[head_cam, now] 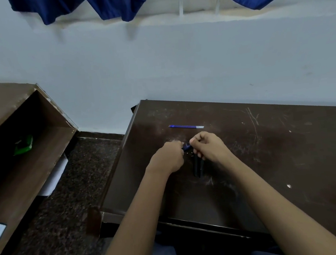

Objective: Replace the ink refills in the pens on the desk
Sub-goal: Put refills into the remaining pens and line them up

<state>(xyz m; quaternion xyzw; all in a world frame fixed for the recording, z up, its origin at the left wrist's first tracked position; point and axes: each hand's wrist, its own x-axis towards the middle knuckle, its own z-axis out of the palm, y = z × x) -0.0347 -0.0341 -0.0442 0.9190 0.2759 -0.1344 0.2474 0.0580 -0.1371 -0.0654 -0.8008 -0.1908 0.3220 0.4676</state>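
Now a blue pen [186, 146] is gripped at both ends, the left hand [168, 159] curled round one, the right hand [209, 146] curled round the other. At 12 o'clock from it a blue refill [186, 126] lies on the scratched desk [274, 159]; at 6 o'clock lie two dark pens [198, 168].

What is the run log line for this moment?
left hand: grips pen | right hand: grips pen | refill: on desk

Left hand [168, 157] and right hand [208, 146] both fisted, backs up, nearly touching, each gripping one end of the pen [186, 146] between them; bare forearms converge.
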